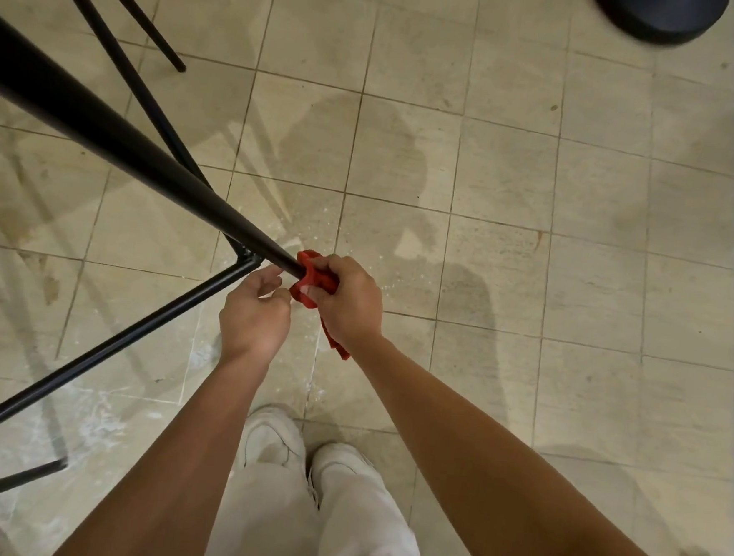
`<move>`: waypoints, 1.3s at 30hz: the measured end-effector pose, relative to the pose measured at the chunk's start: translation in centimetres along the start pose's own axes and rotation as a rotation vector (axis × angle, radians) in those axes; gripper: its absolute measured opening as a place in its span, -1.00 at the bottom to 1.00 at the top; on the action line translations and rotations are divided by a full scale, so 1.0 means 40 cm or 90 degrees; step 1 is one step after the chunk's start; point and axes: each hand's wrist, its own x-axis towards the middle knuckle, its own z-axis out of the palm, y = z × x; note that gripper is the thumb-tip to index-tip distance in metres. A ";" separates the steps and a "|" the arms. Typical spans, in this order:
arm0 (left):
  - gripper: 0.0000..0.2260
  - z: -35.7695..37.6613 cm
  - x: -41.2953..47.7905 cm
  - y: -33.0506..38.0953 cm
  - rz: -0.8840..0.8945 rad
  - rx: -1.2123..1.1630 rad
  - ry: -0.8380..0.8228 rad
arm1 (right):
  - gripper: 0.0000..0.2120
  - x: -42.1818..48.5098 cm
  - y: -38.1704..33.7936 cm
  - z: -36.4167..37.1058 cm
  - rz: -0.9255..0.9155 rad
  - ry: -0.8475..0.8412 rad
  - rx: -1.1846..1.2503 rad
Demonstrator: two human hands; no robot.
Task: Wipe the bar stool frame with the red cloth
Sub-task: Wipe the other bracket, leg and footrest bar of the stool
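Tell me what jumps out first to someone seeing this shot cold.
The red cloth at centre, bunched in the right hand around the lower end of a thick black stool leg. The left hand curls just beside it, near the thin crossbar joint. Below, white shoes on dusty beige tiles.

Two hands, the left hand and the right hand, one red cloth, one black bar stool frame, two white shoes and one dark round seat over the tiled floor.
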 end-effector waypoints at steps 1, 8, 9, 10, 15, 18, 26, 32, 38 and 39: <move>-0.72 -0.003 0.002 -0.002 -0.002 -0.006 -0.001 | -0.70 -0.007 -0.003 0.003 -0.018 0.020 0.000; -0.69 -0.002 0.018 -0.023 -0.002 -0.005 -0.016 | -0.67 -0.015 0.009 0.034 -0.083 0.091 0.048; -0.70 -0.001 0.019 -0.028 -0.010 -0.012 -0.021 | -0.68 -0.008 0.019 0.034 -0.060 0.061 0.028; -0.70 0.000 0.019 -0.029 -0.015 -0.019 -0.024 | -0.69 0.000 0.025 0.029 -0.024 0.029 0.014; -0.72 -0.002 0.026 -0.036 -0.012 -0.027 -0.038 | -0.77 0.032 0.082 0.022 0.220 -0.021 0.123; -0.71 0.003 0.030 -0.040 -0.024 -0.034 -0.048 | -0.74 0.041 0.106 0.035 0.349 0.005 0.213; -0.72 0.033 0.040 -0.053 -0.038 -0.064 -0.079 | -0.75 0.064 0.114 0.065 0.427 -0.052 0.276; -0.76 0.045 0.043 -0.047 -0.053 -0.086 -0.060 | -0.85 0.032 0.096 0.068 0.306 -0.040 0.296; -0.70 0.053 0.042 -0.060 -0.059 -0.062 -0.070 | -0.80 0.048 0.082 0.061 0.331 -0.057 0.243; -0.69 0.055 0.039 -0.064 -0.063 -0.055 -0.080 | -0.80 0.046 0.081 0.061 0.337 -0.064 0.234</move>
